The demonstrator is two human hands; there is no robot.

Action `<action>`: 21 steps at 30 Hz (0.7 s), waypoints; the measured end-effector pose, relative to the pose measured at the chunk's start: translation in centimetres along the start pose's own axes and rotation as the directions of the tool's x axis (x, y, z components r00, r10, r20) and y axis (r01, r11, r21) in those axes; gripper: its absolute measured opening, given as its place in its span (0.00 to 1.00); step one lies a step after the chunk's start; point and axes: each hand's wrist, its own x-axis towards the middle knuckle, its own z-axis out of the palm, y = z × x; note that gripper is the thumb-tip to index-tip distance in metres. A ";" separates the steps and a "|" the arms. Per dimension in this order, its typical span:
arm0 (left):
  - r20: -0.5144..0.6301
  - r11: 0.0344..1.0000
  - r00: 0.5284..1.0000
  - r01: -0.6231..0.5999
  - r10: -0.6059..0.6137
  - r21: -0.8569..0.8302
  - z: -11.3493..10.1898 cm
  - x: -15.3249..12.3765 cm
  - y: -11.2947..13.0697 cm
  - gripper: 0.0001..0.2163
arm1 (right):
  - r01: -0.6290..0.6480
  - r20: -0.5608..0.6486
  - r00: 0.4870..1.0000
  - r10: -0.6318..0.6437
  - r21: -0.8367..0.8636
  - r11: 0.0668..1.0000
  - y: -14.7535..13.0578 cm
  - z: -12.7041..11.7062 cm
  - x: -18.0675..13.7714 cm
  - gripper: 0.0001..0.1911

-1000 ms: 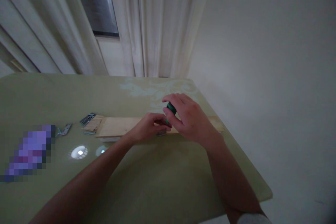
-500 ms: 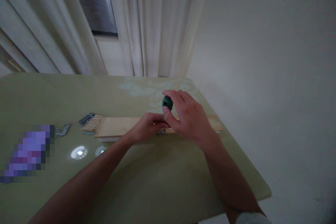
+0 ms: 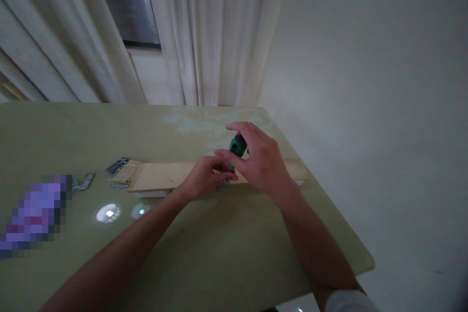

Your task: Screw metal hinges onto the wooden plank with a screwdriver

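A green and black screwdriver point(image 3: 238, 145) stands over a long wooden board point(image 3: 157, 175), its handle tilted to the right. The fingers and thumb of my right hand point(image 3: 261, 161) are loosely wrapped round that handle, the thumb crossing in front of it. Beside the handle's lower end, my left hand point(image 3: 204, 175) is closed in a pinch low over the board; what lies between its fingertips is hidden. A small metal piece point(image 3: 222, 185) shows at the board's front edge, just under the left fingers. The screwdriver's tip cannot be seen.
Several screws or nails point(image 3: 117, 165) lie on a smaller wood piece point(image 3: 126, 173) at the board's left end. Farther left are a metal bracket point(image 3: 87, 182) and a blurred purple package point(image 3: 36, 209). The greenish table point(image 3: 219, 253) ends at a right edge near the wall.
The screwdriver's handle has tipped to the right. My right thumb has stretched leftward across it, and the fingers have shifted slightly. My left hand stays nearly in place.
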 end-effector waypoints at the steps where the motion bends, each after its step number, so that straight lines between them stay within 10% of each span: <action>1: 0.021 1.000 1.000 0.004 -0.004 -0.012 0.0 0.0 0.0 0.10 | 0.000 0.005 1.000 0.000 0.026 1.000 0.1 0.0 0.0 0.19; 5: 0.138 0.997 0.988 -0.064 0.071 -0.051 -0.3 -0.1 0.1 0.09 | 0.049 0.064 0.996 -0.060 0.163 0.985 0.3 -0.5 -0.1 0.26; 21: -0.022 0.999 0.999 -0.036 0.036 0.019 0.1 -0.1 0.0 0.12 | -0.035 -0.010 0.999 0.035 0.038 0.999 0.2 -0.1 0.2 0.17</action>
